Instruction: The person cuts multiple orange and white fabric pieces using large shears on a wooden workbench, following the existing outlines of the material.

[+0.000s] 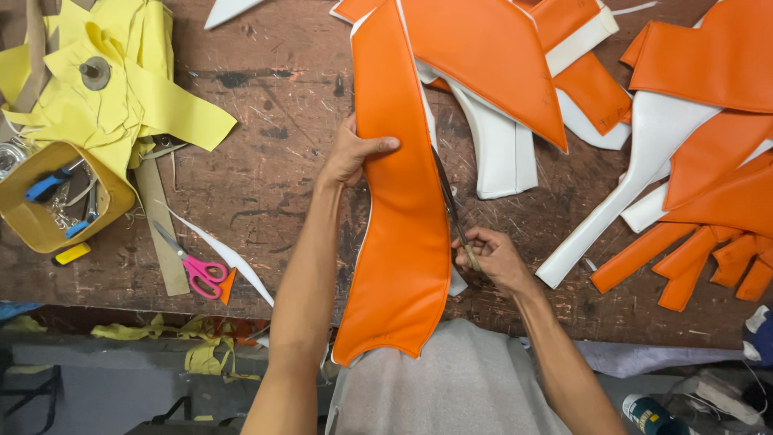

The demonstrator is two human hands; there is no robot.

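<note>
A long curved orange leather-like panel [400, 217] with a white backing lies across the worn wooden table [282, 129] and hangs over its near edge. My left hand [352, 153] grips the panel's left edge, thumb on top. My right hand [493, 258] is closed on the handles of dark metal scissors [448, 197], whose blades run along the panel's right edge.
More orange and white cut pieces [684, 145] cover the right and back of the table. Yellow material [113, 80] is piled at the back left beside a yellow tub of tools [56, 201]. Pink-handled scissors [193, 266] lie near the front edge.
</note>
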